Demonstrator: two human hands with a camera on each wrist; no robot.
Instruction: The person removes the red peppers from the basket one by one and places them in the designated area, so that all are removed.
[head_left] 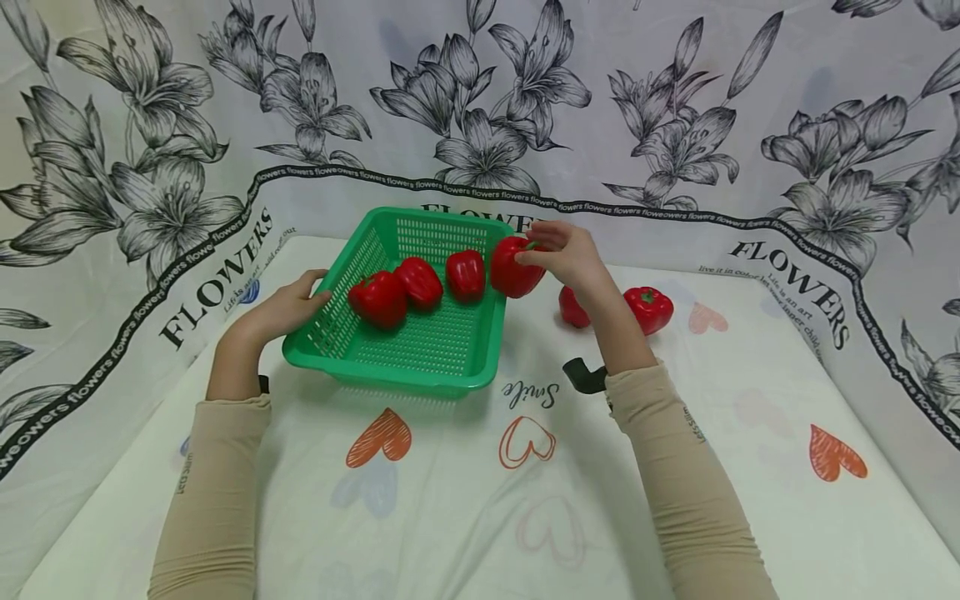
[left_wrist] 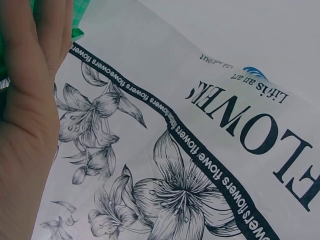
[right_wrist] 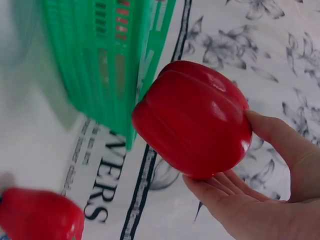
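Observation:
A green plastic basket (head_left: 397, 382) with slotted walls stands tilted on the cloth. My left hand (head_left: 281, 312) grips its left rim; in the left wrist view, that hand (left_wrist: 30, 95) fills the left edge with a bit of green beside the fingers. Inside the basket lie three red bell peppers: one at the left (head_left: 378, 300), one in the middle (head_left: 420, 283) and one at the right (head_left: 466, 276). My right hand (head_left: 566, 254) holds another red bell pepper (right_wrist: 195, 120) between thumb and fingertips, right at the basket's right rim.
Two more red bell peppers lie on the cloth right of the basket, one (head_left: 573, 308) partly hidden by my right wrist, the other (head_left: 649, 309) just beyond it. White cloth (head_left: 450, 517) with hearts covers the table, and a flower-printed cloth (head_left: 675, 125) hangs behind.

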